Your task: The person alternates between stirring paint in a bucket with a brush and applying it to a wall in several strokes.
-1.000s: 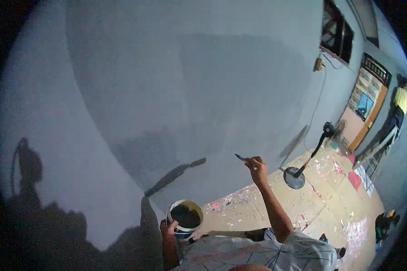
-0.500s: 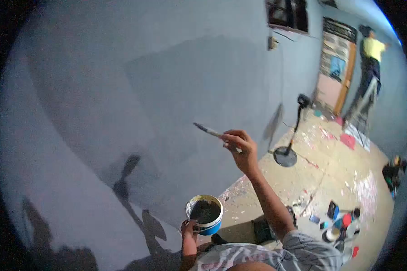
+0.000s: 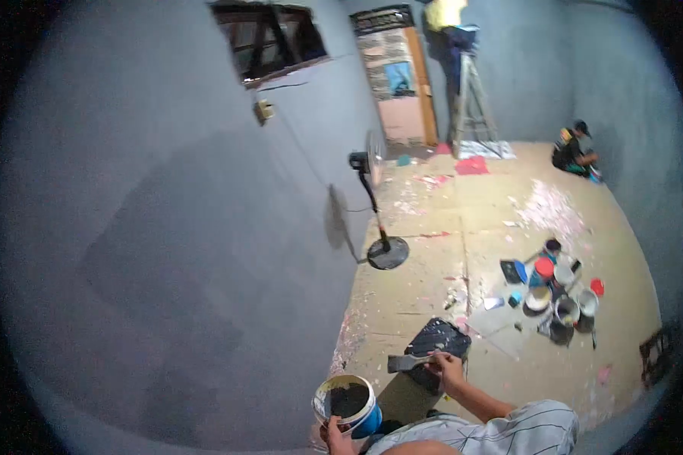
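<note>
My right hand [image 3: 446, 370] is closed round the handle of a flat paintbrush [image 3: 408, 362], its bristles pointing left. The brush is above a dark, speckled flat object [image 3: 440, 339] on the floor. My left hand [image 3: 334, 436] grips the near rim of a white and blue bucket [image 3: 369, 417], which holds dark grey paint [image 3: 347, 400]. The bucket stays upright, close to the foot of the grey wall [image 3: 205, 227], where darker patches show. The brush and the bucket are apart.
A stand fan [image 3: 388, 253] stands by the left wall. Buckets and tools [image 3: 566, 309] lie on the floor at right. One person [image 3: 579, 152] sits by the right wall; another [image 3: 463, 42] is on a ladder [image 3: 474, 106] near the door. Paint chips [image 3: 548, 208] litter the floor.
My right hand has come down with the brush, away from the wall and nearer the bucket. The view has turned right, showing more of the room. My left hand still holds the bucket.
</note>
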The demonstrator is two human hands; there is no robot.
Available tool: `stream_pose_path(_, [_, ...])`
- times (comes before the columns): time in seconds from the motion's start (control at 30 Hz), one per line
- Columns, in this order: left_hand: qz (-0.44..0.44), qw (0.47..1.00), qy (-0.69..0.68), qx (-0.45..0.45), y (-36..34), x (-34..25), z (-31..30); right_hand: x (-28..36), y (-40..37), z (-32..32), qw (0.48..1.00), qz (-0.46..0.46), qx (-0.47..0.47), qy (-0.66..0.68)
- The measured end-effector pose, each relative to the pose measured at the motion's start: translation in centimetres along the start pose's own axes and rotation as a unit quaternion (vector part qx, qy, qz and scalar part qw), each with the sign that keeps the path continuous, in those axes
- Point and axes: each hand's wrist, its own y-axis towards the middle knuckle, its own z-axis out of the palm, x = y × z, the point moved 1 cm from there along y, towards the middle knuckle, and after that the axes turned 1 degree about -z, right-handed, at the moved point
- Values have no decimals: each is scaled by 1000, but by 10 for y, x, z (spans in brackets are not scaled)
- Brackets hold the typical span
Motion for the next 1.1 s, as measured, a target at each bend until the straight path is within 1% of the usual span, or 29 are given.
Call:
stream_pose_path(0.03, [-16,999,22,25,-15,-8,8,-3,-7,-9,1000,1,-18,14])
stream_pose_path(0.07, [-33,997,42,50,-30,-16,13,3,-11,-14,997,-1,-57,48])
stream_pose_path(0.1, [-31,996,55,58,-40,-19,19,10,-12,-20,992,-6,-94,80])
stream_pose_path(0.13, [-21,994,44,100,-47,-19,28,12,-11,-21,990,-12,-105,89])
stream_pose_path(0.17, [-15,989,31,143,-53,-15,34,13,-9,-17,989,-26,-100,106])
stream_pose_path(0.2, [-20,987,40,155,-38,-1,36,19,-10,-13,987,-41,-95,121])
stream_pose_path(0.27, [27,977,111,178,9,30,40,38,-18,11,980,-68,-82,167])
stream_pose_path(0.3, [41,964,138,223,8,35,45,36,-11,17,979,-81,-74,171])
stream_pose_path(0.33, [36,961,148,229,-1,36,53,33,-4,21,978,-93,-64,176])
stream_pose_path(0.4, [60,958,109,259,-21,33,73,55,-18,38,981,-69,-33,176])
stream_pose_path(0.43, [56,956,118,264,-24,32,76,71,-28,43,984,-54,-28,168])
stream_pose_path(0.47, [20,950,91,299,-26,31,80,83,-36,46,986,-41,-23,161])
stream_pose_path(0.5, [-16,941,66,333,-35,29,86,84,-35,45,984,-84,-18,155])
stream_pose_path(0.53, [-20,936,80,341,-45,26,89,86,-36,37,982,-90,-32,163])
stream_pose_path(0.6, [-46,935,89,341,-76,8,93,88,-36,29,985,-135,-11,107])
stream_pose_path(0.63, [-27,941,109,319,-74,13,96,85,-36,20,985,-142,-21,95])
stream_pose_path(0.67, [-18,939,117,322,-75,12,95,85,-40,14,985,-143,-33,88])
stream_pose_path(0.73, [-18,908,156,389,-82,9,95,70,-36,-5,986,-145,-41,65])
stream_pose_path(0.77, [-10,889,159,428,-117,-4,93,65,-37,-12,987,-149,-47,41])
stream_pose_path(0.8, [-7,890,164,426,-114,-7,91,66,-47,-12,988,-139,-60,31])
stream_pose_path(0.9, [-45,877,225,422,-111,-9,84,58,-57,-13,990,-127,-61,25])
stream_pose_path(0.97, [-66,884,238,397,-111,-10,79,43,-56,-12,980,-182,-65,-48])
stream_pose_path(1.0, [-80,889,248,376,-108,-12,74,37,-58,-11,981,-175,-66,-47])
stream_pose_path(1.03, [-81,873,249,411,-97,-12,69,32,-58,-8,978,-186,-67,-65])
stream_pose_path(1.1, [-79,874,250,410,-81,-13,63,29,-57,8,976,-194,-68,-72])
